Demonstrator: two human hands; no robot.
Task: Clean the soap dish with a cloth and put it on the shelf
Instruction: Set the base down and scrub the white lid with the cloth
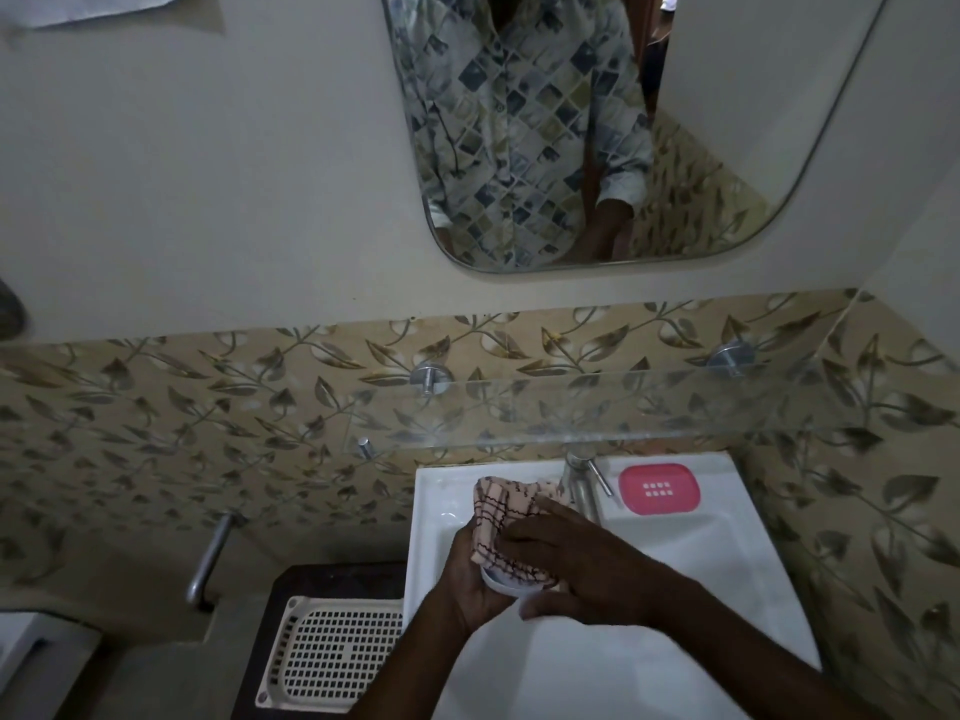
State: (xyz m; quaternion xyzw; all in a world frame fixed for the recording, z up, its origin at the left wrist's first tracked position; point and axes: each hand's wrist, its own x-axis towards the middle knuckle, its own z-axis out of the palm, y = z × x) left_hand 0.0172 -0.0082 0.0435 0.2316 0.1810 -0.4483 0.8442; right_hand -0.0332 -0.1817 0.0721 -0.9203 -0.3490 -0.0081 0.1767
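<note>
Over the white sink, my left hand grips a white piece of the soap dish from below; only its rim shows. A pink checked cloth is draped over it. My right hand presses the cloth onto the white piece, fingers curled over the fabric. A pink soap dish insert with drain holes lies on the sink's back right ledge. The glass shelf runs along the wall above the sink, bare.
A steel tap stands at the sink's back, just behind the cloth. A cream perforated tray lies on a dark stand left of the sink. A metal handle juts from the patterned wall. A mirror hangs above.
</note>
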